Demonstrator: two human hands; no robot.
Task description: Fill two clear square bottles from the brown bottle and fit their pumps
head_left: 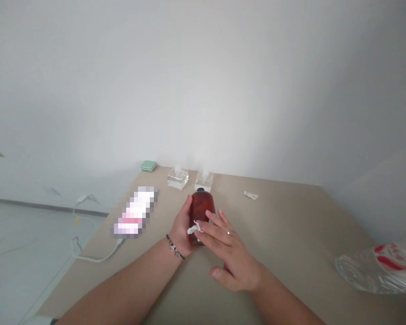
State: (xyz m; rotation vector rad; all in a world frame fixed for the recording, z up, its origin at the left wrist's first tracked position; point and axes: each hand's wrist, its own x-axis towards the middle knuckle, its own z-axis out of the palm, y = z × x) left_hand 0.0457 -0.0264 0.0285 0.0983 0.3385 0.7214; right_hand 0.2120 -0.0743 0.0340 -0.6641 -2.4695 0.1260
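Observation:
My left hand (182, 230) is wrapped round a dark red-brown bottle (202, 205) with a black cap, gripping it from the left side. The bottle is held above the table, its cap tilted away from me. Against the bottle's near face, my right hand (228, 250) presses a crumpled white tissue (194, 228) under its fingertips. Those fingers are stretched out and the thumb stands apart. Part of the tissue is hidden beneath the fingers.
Two clear square pump bottles (177, 178) stand at the table's back edge, beside a mint-green case (148, 166). A phone (135, 212) with a white cable lies left. Another tissue scrap (251, 195) lies right of centre. A clear plastic bottle (379, 268) lies far right.

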